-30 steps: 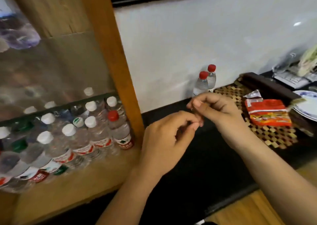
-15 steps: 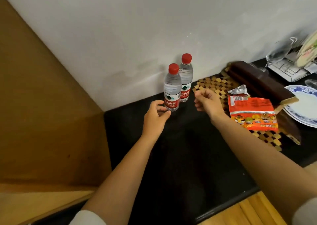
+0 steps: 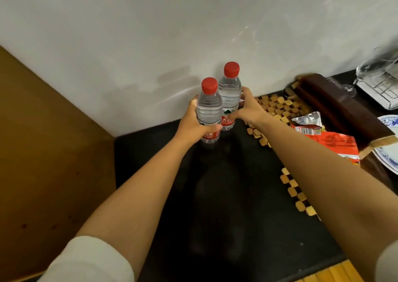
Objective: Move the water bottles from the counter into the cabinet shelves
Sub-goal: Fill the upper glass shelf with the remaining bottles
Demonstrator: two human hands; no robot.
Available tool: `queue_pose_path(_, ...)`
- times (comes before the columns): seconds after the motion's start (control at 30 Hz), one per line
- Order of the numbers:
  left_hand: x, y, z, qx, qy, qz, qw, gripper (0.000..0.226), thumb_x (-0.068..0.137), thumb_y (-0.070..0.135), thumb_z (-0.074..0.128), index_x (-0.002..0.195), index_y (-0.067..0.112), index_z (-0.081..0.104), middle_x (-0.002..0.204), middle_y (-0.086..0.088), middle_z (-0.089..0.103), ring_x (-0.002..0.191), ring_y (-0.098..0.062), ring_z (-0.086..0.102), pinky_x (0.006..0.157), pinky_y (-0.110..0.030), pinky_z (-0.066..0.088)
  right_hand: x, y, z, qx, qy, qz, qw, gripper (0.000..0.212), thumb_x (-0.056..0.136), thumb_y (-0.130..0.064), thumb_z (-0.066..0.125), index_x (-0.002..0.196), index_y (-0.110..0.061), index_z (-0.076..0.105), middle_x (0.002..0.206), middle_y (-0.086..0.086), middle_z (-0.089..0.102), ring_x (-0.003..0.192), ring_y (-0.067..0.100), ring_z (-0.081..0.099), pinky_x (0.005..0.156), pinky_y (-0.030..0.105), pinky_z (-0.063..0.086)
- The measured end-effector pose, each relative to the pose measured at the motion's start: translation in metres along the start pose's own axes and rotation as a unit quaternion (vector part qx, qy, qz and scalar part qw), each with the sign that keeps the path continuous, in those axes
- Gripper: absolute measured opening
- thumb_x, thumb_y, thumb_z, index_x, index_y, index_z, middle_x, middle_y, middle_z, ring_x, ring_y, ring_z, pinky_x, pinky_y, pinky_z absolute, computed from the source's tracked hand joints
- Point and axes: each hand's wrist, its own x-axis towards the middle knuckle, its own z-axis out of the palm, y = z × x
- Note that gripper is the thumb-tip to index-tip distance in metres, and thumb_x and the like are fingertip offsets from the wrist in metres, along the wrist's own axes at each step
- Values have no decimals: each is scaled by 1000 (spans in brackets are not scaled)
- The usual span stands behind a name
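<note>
Two clear water bottles with red caps and red labels stand upright side by side on the black counter (image 3: 226,195), close to the white wall. My left hand (image 3: 195,123) is wrapped around the nearer bottle (image 3: 209,107) at its label. My right hand (image 3: 247,109) grips the farther bottle (image 3: 230,90) from its right side. The bottles' bases are partly hidden by my fingers. The cabinet shelves are out of view; only a wooden cabinet side (image 3: 49,152) shows at the left.
A woven bamboo mat (image 3: 277,107) lies right of the bottles. On it sit an orange snack packet (image 3: 327,137) and a dark wooden block (image 3: 336,107). A blue-patterned plate (image 3: 389,161) and a wire rack (image 3: 381,85) are at the far right.
My view swung from the cabinet shelves to the counter. Both hands reached forward to the wall and closed, one on each bottle.
</note>
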Motion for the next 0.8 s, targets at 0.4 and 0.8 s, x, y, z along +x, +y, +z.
queue_pose_path(0.4,-13,1,1,-8,21,-4,1000,66,81,18,70,136,17,34,135,-3,48,123,-19,47,96,-31,42,-5,2,-4,-83,-1,-23,996,70,80,-12,68,137,-17,28,135,8,49,124,28,46,89,32,40)
queue_pose_path(0.8,-118,-30,-12,-29,47,2,998,69,76,23,73,129,39,33,113,29,49,102,17,48,77,-1,42,-98,21,24,-93,-108,-58,988,74,78,-14,70,138,-24,28,136,-5,47,120,8,43,95,26,36)
